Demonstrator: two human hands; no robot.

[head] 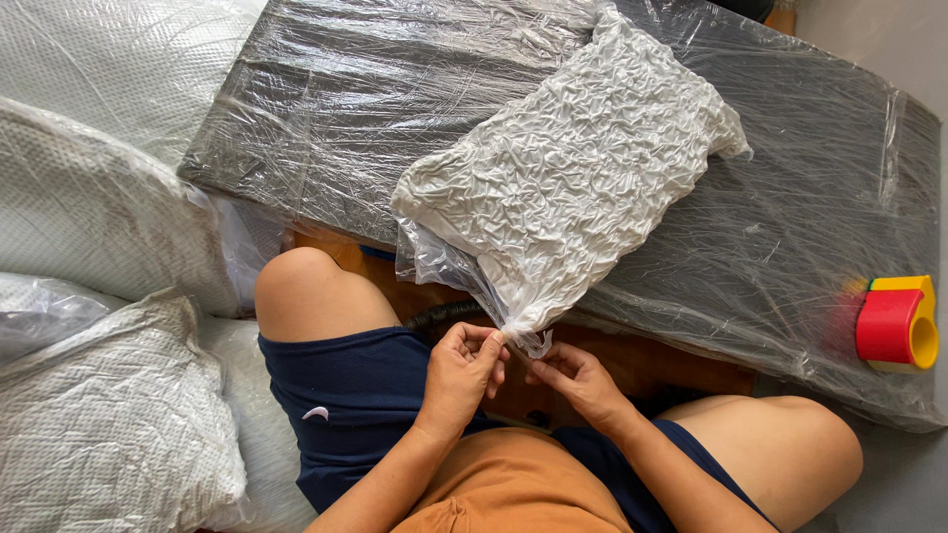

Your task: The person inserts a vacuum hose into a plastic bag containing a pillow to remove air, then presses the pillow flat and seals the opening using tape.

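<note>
Fingers of left hand [464, 367] and right hand [576, 380] pinching gathered neck of vacuum-packed pillow bag [568, 188], black hose [441, 315] partly hidden

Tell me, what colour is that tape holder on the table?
The tape holder is red and yellow, seen in the head view near the table's right end.

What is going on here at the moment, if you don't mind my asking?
A seated person pinches the gathered neck of a vacuum-shrunk plastic bag with the left hand and right hand. The bag lies on a film-wrapped dark table. A red and yellow tape dispenser sits at the table's edge; wrapped pillows lie alongside.
</note>
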